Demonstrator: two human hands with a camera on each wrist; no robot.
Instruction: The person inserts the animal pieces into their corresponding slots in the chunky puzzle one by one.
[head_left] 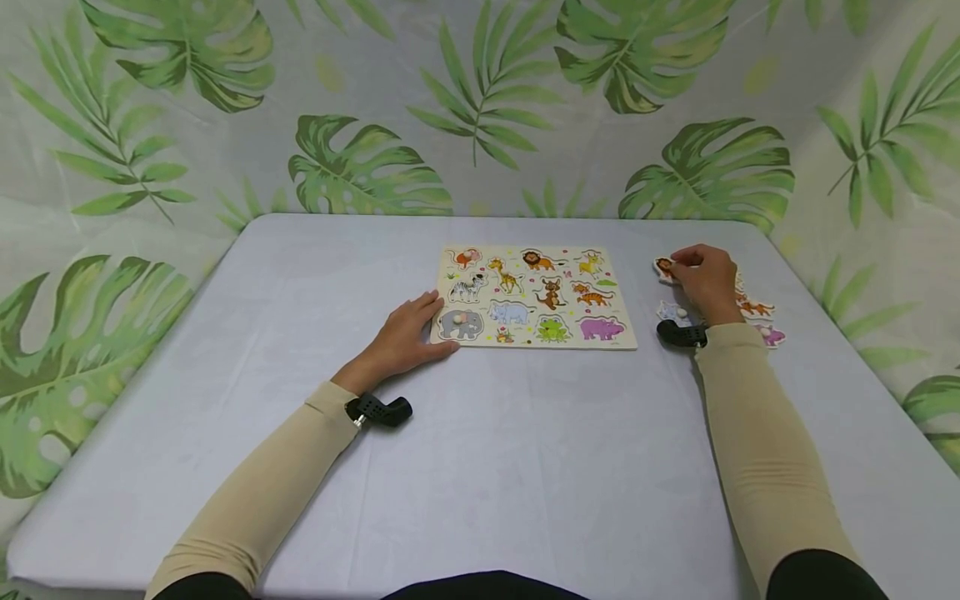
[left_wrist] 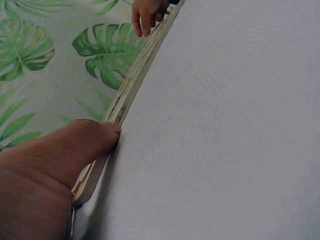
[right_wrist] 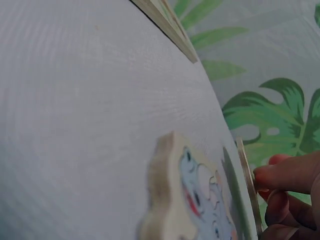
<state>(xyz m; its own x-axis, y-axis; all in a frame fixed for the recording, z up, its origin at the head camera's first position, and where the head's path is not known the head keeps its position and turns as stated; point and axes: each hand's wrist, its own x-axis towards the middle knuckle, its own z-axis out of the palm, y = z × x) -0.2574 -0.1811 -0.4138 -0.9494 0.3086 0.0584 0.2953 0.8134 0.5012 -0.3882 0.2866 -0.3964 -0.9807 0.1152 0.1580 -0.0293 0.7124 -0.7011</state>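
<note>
Leaf-printed fabric is hung behind and beside a pale grey surface, seen from the head view. An animal puzzle board is laid flat near the middle, toward the far side, with most of its printed recesses bare; an elephant piece appears to be seated at its near left corner. The left hand is rested at that corner with fingers relaxed and nearly straight, the thumb laid against the board's left edge, apparently so that the board is kept from sliding. To the right of the board, well apart from it, loose animal pieces are clustered on the surface. The right hand is set over them, and a lion piece is pinched at its fingertips at the far left of the cluster.

From the left wrist view, the thumb is seen pressed against the plywood edge of the puzzle board; nothing is gripped. The right hand shows small at the far end.

From the right wrist view, a thin wooden piece is held on edge between the fingertips, lifted or tilted off the surface, though which animal it bears cannot be told here. A pale blue animal piece lies flat just beside it, blurred, and a corner of the puzzle board shows beyond.
</note>
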